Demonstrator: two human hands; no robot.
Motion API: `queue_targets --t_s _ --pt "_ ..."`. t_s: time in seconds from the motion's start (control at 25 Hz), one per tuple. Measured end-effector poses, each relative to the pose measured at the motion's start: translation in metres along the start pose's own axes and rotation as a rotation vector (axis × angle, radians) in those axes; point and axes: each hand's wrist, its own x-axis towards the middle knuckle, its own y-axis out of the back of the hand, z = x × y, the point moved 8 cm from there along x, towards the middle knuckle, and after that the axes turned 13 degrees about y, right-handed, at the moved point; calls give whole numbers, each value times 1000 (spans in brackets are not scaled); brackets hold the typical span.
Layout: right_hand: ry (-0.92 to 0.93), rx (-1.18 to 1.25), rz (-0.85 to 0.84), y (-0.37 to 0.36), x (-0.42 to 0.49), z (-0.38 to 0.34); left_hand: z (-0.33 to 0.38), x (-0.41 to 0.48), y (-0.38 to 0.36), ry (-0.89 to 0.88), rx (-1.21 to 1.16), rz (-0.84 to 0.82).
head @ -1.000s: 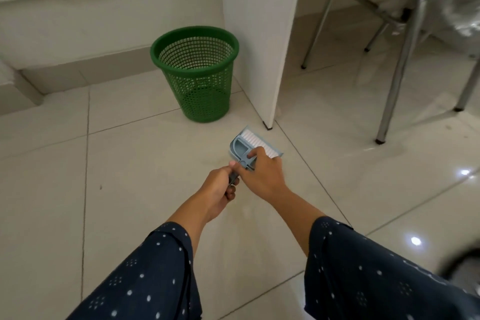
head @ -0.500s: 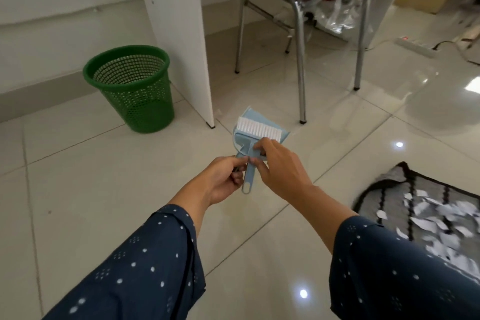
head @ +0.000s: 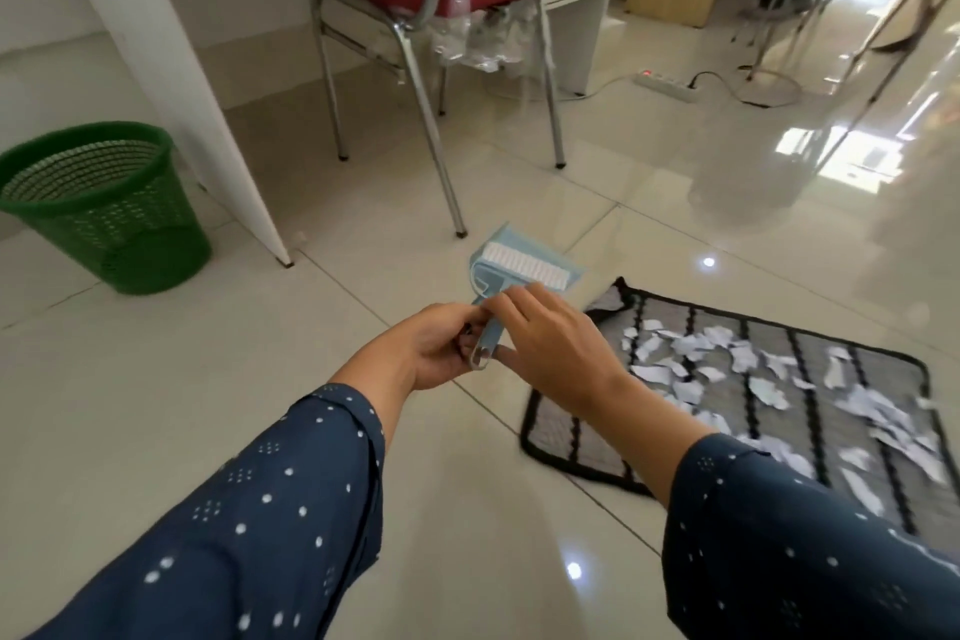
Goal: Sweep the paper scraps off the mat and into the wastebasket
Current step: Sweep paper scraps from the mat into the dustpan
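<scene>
Far left, the green wastebasket [head: 98, 208] stands on the floor [head: 156, 379] beside a white desk leg [head: 166, 83], pushed toward the edge of my view since a second ago. At centre, my left hand [head: 434, 351] has its fingers [head: 470, 335] curled round the handles of the nested brush [head: 524, 268] and dustpan [head: 501, 237], held in the air; my right hand [head: 553, 351] pinches the brush handle with fingertips [head: 501, 299] pressed to it, as half a second back. I judge the brush is about to be pulled free. To the right, the striped mat [head: 582, 442], newly in full sight, lies on the floor with white scraps [head: 691, 353] scattered over it, none swept yet; the wastebasket sits well apart from them
</scene>
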Motion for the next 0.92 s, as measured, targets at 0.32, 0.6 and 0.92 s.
queue_targets --t_s 0.32,0.6,0.92 --pt "-437 216 -29 5 -157 85 -91 49 -70 136 481 364" --pt "-691 411 0 -27 -200 152 -66 69 -59 171 863 508" --pt "-674 283 -7 -69 -181 224 -51 88 -33 28 951 681"
